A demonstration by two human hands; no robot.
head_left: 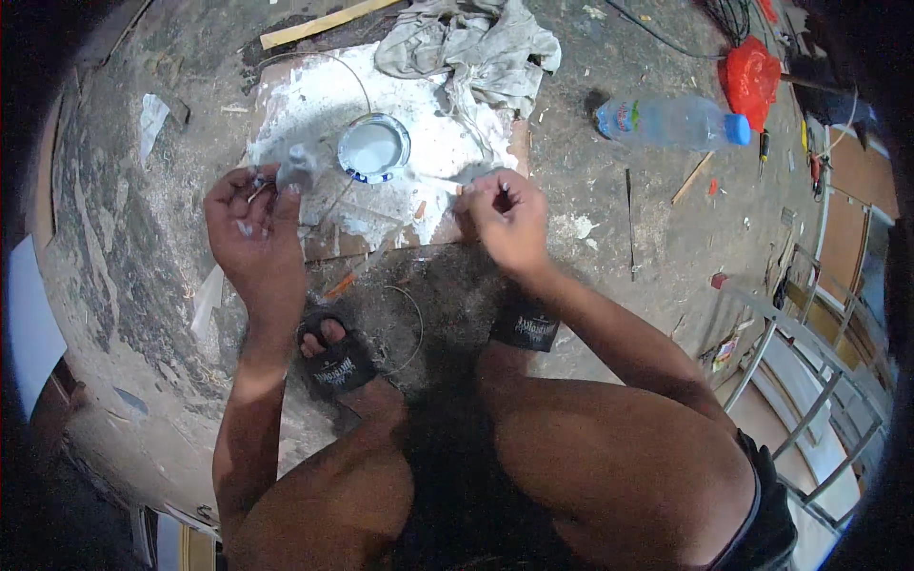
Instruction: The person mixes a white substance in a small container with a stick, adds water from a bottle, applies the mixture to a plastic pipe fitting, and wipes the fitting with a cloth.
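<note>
My left hand is left of the paint can, its fingers curled round a small pale grey piece; blur hides what kind it is. On the right, my right hand has its thumb and fingers pinched together. From that pinch a thin white stick with an orange end points left over the board. Between the hands stands a round open can of whitish paint, with smears on its rim. Under it lies a flat board splashed with white paint.
A crumpled grey rag covers the board's far edge, near a wooden strip. To the right are a plastic water bottle, a red plastic bag and a metal frame. My sandalled feet are close to the board.
</note>
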